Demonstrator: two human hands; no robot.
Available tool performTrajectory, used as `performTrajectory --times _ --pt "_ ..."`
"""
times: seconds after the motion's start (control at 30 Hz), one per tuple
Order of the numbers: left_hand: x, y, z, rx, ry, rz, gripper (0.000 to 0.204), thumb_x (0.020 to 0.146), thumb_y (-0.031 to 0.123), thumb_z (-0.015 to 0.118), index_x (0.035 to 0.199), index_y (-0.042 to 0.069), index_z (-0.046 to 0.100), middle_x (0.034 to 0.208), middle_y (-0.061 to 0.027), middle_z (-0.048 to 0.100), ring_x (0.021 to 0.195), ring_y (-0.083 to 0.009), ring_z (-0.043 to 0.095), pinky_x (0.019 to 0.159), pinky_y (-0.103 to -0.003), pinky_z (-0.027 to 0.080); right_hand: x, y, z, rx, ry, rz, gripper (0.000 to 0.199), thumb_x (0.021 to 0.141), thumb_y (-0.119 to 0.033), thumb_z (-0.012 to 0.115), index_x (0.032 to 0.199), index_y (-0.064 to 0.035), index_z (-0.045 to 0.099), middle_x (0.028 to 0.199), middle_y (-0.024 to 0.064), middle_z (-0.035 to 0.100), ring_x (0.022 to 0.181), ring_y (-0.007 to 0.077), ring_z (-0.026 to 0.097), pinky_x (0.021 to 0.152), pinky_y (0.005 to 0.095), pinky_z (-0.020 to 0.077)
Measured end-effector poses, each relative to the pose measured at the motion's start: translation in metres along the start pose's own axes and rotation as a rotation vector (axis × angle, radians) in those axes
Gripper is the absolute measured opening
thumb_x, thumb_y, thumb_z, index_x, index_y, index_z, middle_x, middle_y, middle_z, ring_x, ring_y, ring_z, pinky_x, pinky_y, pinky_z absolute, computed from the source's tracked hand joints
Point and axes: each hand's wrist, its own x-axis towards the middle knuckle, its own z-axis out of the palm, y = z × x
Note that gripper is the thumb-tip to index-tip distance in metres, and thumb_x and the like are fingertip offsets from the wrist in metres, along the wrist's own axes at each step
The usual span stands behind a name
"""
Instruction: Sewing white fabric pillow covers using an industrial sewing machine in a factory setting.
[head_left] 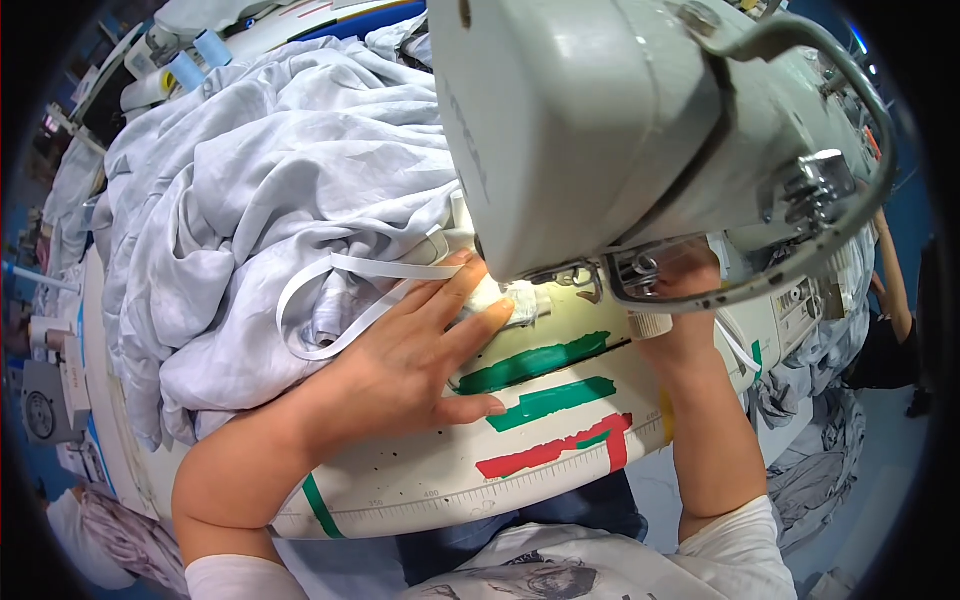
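Observation:
Under the sewing machine (545, 160), my left hand (410, 340) lies flat with its fingers spread, pressing on pale fabric beside the needle area. A narrow white band, like elastic (287, 318), loops out from beneath its fingertips over a heap of light grey-white cloth (320, 130). My thumb rests on the machine bed close to green tape (550, 402). Behind the machine's head and its curved metal bar, my right hand (690, 270) reaches up at the right of the needle. Its fingers are mostly hidden, so what it touches cannot be made out.
The curved metal bar (880, 150) juts out at the right. Red tape (550, 448) and a printed ruler scale mark the table's front edge. Blue thread spools (212, 47) stand at the back left. More grey cloth (815, 470) hangs at the right, near another person's arm (893, 275).

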Motion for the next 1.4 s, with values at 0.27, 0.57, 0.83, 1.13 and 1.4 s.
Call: performTrajectory --times 0.27,0.57,0.83,1.13,1.4 --pt "-0.008 0.009 0.003 0.002 0.023 0.031 0.074 0.074 0.036 0.075 0.133 0.003 0.045 0.141 -0.0301 0.031 0.135 -0.0454 0.028 0.110 -0.047 0.029 0.003 0.001 0.004 -0.052 0.105 -0.117 0.010 0.067 0.003 0.064 0.074 -0.0040 0.062 0.063 0.0115 0.058 0.065 0.0326 0.059 0.072 0.0409 0.0444" --pt "-0.006 0.004 0.001 0.013 0.003 0.028 0.073 0.076 0.036 0.074 0.134 0.004 0.044 0.141 -0.0307 0.031 0.135 -0.0462 0.028 0.111 -0.047 0.028 -0.013 -0.005 0.000 -0.063 0.068 -0.151 0.021 0.071 -0.001 0.066 0.092 -0.0056 0.064 0.076 0.0144 0.062 0.071 0.0355 0.060 0.076 0.0424 0.0435" --pt "0.000 -0.003 -0.003 -0.010 -0.016 -0.008 0.075 0.076 0.039 0.073 0.135 0.006 0.043 0.140 -0.0297 0.032 0.135 -0.0466 0.027 0.112 -0.048 0.026 -0.022 -0.003 0.003 -0.050 -0.036 -0.052 0.019 0.069 0.002 0.065 0.087 -0.0045 0.062 0.073 0.0108 0.061 0.071 0.0312 0.060 0.080 0.0398 0.0415" --pt "0.001 -0.007 -0.002 -0.022 0.019 -0.002 0.075 0.074 0.040 0.074 0.134 0.005 0.044 0.140 -0.0280 0.032 0.135 -0.0470 0.026 0.111 -0.048 0.026 -0.027 -0.002 0.009 -0.035 -0.055 -0.023 0.028 0.062 0.003 0.065 0.088 -0.0050 0.061 0.077 0.0095 0.062 0.076 0.0297 0.061 0.089 0.0421 0.0393" --pt "0.003 -0.007 -0.003 -0.016 -0.009 -0.005 0.075 0.074 0.037 0.074 0.134 0.005 0.044 0.140 -0.0278 0.031 0.135 -0.0471 0.025 0.112 -0.049 0.024 -0.031 -0.001 0.011 0.014 -0.045 0.016 0.021 0.066 -0.001 0.066 0.087 -0.0046 0.062 0.073 0.0093 0.061 0.071 0.0288 0.060 0.089 0.0423 0.0400"
